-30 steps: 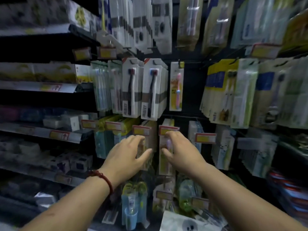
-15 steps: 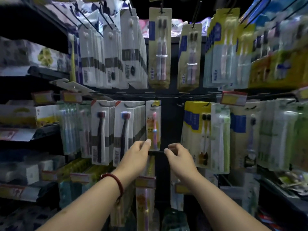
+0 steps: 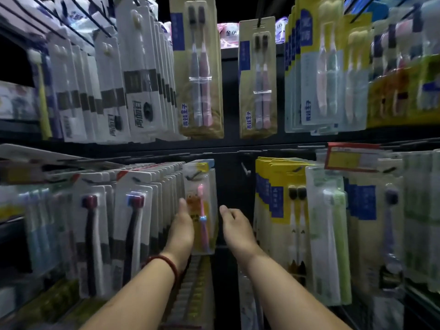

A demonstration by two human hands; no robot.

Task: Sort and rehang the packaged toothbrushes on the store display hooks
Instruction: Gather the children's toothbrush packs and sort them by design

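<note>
1. A sorting step is being judged as under way: a single pink toothbrush pack (image 3: 202, 206) is being singled out. It is hanging on the middle row, at the right end of a dense run of white packs (image 3: 133, 222).
2. The left hand (image 3: 181, 234), with a red bracelet (image 3: 166, 263) at its wrist, is being laid against the pack's left edge with one digit pointing straight up. Whether the other fingers are curling behind the pack cannot be told.
3. The right hand (image 3: 235, 227) is being held just right of the pack with its fingers loosely bent, and nothing is being gripped.
4. For the next move, a firm pinch on both edges is probably being called for. The pack's hole would then be slid along its peg, perhaps towards the bare hook (image 3: 245, 168) further right.
5. The dark back panel (image 3: 232, 186) is being left exposed between the pink pack and the yellow-topped packs (image 3: 281, 198).
6. Twin-brush packs (image 3: 198, 75) are being displayed on the row above, and a red price tag (image 3: 350, 159) is being shown at the right. The aisle is being dimly lit.
</note>
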